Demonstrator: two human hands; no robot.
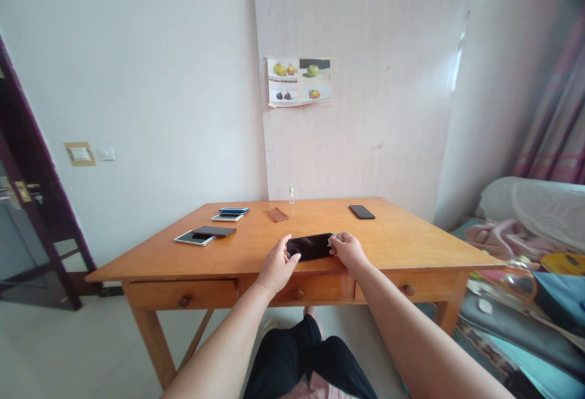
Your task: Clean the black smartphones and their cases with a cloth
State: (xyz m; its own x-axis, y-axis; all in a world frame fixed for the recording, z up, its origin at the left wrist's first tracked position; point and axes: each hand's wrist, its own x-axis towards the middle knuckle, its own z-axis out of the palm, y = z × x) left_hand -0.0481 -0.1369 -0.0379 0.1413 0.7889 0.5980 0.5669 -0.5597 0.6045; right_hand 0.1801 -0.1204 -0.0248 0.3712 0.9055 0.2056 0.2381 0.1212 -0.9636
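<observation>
A black smartphone (pixel 311 247) is held sideways near the table's front edge, its dark glossy screen facing up. My left hand (pixel 280 265) grips its left end, thumb along the near edge and fingers at the far side. At the phone's right end, my right hand (pixel 350 251) is closed, fingers pinched around a small crumpled whitish wipe (pixel 333 239) against the screen. Part of the wipe is hidden by the fingers.
On the wooden table (pixel 256 256) lie a dark tablet (pixel 214 231) overlapping a white one (pixel 189 239), stacked devices (pixel 228 217), a brown phone case (pixel 276 214) and another black phone (pixel 362 212). A small clear bottle (pixel 291 194) stands at the back.
</observation>
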